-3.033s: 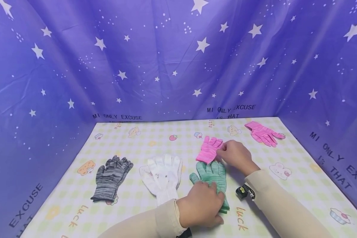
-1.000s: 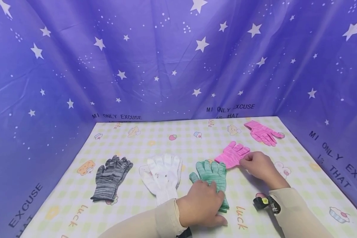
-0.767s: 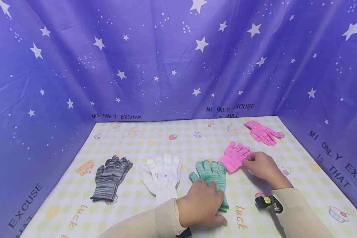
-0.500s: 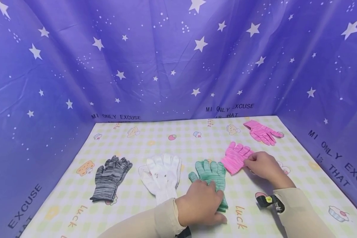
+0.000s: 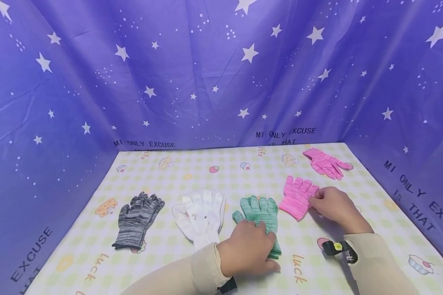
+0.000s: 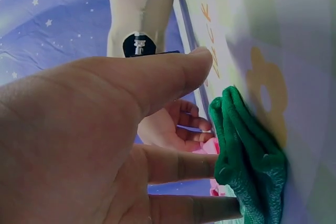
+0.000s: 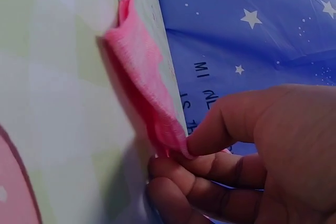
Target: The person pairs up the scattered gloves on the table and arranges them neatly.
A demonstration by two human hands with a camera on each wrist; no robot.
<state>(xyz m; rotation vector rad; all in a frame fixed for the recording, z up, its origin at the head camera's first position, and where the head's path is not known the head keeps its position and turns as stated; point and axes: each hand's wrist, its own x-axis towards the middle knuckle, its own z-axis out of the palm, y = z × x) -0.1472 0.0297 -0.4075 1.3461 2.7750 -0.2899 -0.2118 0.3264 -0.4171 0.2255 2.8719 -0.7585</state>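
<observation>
My right hand [image 5: 334, 207] pinches the side edge of a pink knit glove [image 5: 299, 196] between thumb and fingers. In the right wrist view this pink glove [image 7: 142, 72] stands tilted up from the cloth, its cuff facing the green gloves. My left hand [image 5: 249, 248] rests on a stacked pair of green gloves [image 5: 260, 209], its fingers extended and covering their lower part. The left wrist view shows the folded green cuffs [image 6: 247, 156] beside straight fingers. A second pink glove [image 5: 326, 164] lies at the far right corner.
White gloves [image 5: 201, 217] lie left of the green pair, partly behind my left forearm. Farther left are grey-black gloves [image 5: 138, 221]. All rest on a checked tablecloth [image 5: 192, 162], with a purple star curtain [image 5: 206, 73] standing behind and at both sides.
My right hand has drawn the pink glove rightward and nearer to me, from beyond the green gloves to their right side. My left hand stays on the green pair, which has shifted slightly.
</observation>
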